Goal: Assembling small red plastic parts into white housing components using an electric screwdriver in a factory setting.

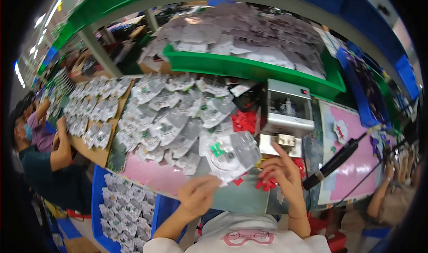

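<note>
My left hand (pixel 196 195) pinches the near left edge of a white plastic piece with a clear domed end (pixel 229 155) and a green patch, held tilted above the worktop. To its right, my right hand (pixel 283 172) is raised with its fingers apart, and I see nothing between them. The fingertips are close to a small metal block on a white base (pixel 285 142), in front of a grey box-shaped machine (pixel 287 105) with a red switch. Loose red pieces (pixel 267 184) lie under and beside my right hand.
Many similar white-and-clear pieces (pixel 154 114) cover the bench to the left. More fill a blue bin (pixel 96 208) below. A long green tray (pixel 214 64) of white parts stands behind. A black electric screwdriver (pixel 330 163) slants at the right. Co-workers sit on both sides.
</note>
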Tool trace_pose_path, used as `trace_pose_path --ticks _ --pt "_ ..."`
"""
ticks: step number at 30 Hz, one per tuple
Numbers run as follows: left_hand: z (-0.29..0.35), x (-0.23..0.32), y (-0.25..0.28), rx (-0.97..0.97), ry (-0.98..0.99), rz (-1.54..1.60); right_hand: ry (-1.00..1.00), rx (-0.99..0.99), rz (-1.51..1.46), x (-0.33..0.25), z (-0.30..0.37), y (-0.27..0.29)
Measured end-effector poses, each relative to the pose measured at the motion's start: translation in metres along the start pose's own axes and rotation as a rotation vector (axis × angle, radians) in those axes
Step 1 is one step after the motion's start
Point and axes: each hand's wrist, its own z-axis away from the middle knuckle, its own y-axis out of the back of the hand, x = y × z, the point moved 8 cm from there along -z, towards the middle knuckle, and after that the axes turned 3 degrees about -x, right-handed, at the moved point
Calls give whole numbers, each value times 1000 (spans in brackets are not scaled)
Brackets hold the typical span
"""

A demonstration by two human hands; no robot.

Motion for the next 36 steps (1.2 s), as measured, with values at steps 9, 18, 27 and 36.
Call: trace_pose_path --ticks 9,18,27,36 --pt "15 25 -57 -129 -22 264 -130 187 -96 5 12 23" --pt "43 -12 -100 -141 937 1275 -157 162 -42 7 6 27" --pt "49 0 -126 -613 1131 1462 -307 -31 -15 16 -2 22" --pt "42 7 -131 -358 1087 1476 448 173 1178 -86 4 -10"
